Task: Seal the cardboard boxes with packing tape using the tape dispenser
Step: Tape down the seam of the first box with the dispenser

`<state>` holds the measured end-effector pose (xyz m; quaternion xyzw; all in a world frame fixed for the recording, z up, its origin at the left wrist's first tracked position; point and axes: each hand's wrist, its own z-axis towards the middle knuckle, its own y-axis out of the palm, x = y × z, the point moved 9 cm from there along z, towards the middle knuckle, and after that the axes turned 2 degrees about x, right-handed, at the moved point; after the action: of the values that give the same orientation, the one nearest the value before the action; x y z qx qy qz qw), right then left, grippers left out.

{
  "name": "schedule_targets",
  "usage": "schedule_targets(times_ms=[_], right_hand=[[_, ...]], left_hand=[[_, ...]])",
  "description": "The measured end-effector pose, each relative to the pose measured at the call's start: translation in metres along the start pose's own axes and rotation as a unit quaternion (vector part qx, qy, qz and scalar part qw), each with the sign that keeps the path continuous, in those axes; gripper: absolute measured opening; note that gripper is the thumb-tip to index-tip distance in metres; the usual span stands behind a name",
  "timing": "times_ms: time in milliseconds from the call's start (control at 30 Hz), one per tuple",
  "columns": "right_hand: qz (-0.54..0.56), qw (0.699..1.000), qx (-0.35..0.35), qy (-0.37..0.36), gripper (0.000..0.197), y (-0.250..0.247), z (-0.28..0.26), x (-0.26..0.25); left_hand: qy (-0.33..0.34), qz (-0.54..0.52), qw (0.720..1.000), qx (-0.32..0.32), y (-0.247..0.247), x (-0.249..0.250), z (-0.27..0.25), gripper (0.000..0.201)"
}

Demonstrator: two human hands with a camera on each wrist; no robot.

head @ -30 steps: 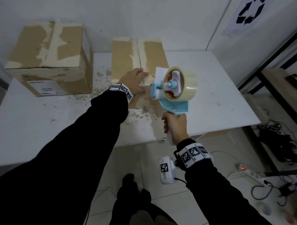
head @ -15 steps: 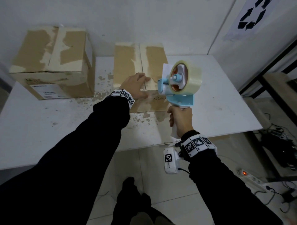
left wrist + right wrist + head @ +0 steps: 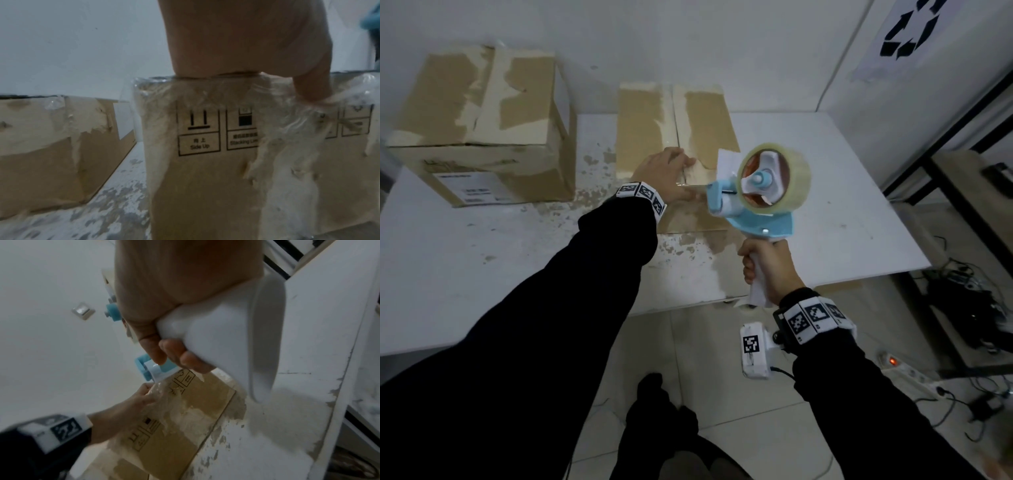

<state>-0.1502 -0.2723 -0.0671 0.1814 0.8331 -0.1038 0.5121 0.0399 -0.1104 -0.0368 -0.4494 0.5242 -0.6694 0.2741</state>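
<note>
The white desk (image 3: 482, 267) carries two cardboard boxes: the larger box (image 3: 482, 137) stands well left of the middle box (image 3: 650, 137), both against the wall. The left hand (image 3: 666, 174) lies flat on the middle box's near top edge, thumb pressing clear tape down its front. Just right of that box, the right hand (image 3: 767, 270) grips the handle of the tape dispenser (image 3: 760, 192), raised above the desk.

Lt-blue/white tape dispenser (image 3: 753, 209), brown boxes (image 3: 482, 137)
</note>
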Motion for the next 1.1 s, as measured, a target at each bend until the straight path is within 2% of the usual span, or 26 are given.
schedule_targets(times_ms=[67,133,267,400,500,633,833,1000,1100], right_hand=[[-0.020,1.000,-0.005,-0.006,0.032,0.003,-0.003,0.007],[-0.028,1.000,-0.005,0.000,0.034,0.005,-0.005,0.015],[-0.056,0.998,0.007,0.015,0.026,0.008,-0.006,0.023],[-0.135,0.991,0.013,-0.015,0.018,0.011,-0.006,0.013],[-0.189,0.981,0.020,-0.032,0.014,0.009,-0.005,0.002],[-0.231,0.971,0.037,-0.043,0.009,0.006,-0.007,-0.005],[-0.270,0.959,0.042,-0.070,0.005,0.010,-0.011,-0.013],[-0.341,0.934,0.036,-0.103,0.008,0.011,-0.008,-0.025],[-0.418,0.898,0.036,-0.133,0.008,0.014,-0.008,-0.033]], left_hand=[[0.002,0.001,1.000,0.001,0.000,0.000,0.001,0.085],[0.000,-0.002,1.000,0.002,0.000,0.000,0.002,0.081],[0.000,-0.008,1.000,0.008,-0.001,0.000,0.000,0.079],[0.008,-0.015,1.000,0.009,-0.002,0.001,0.000,0.074],[0.004,-0.039,0.999,-0.009,-0.004,0.001,0.003,0.074],[0.004,-0.085,0.994,-0.062,-0.004,-0.001,0.005,0.077],[0.009,-0.110,0.992,-0.059,-0.006,0.001,0.001,0.076],[0.012,-0.125,0.990,-0.065,-0.007,0.003,-0.001,0.076],[0.013,-0.127,0.989,-0.071,-0.008,0.003,-0.002,0.077]])
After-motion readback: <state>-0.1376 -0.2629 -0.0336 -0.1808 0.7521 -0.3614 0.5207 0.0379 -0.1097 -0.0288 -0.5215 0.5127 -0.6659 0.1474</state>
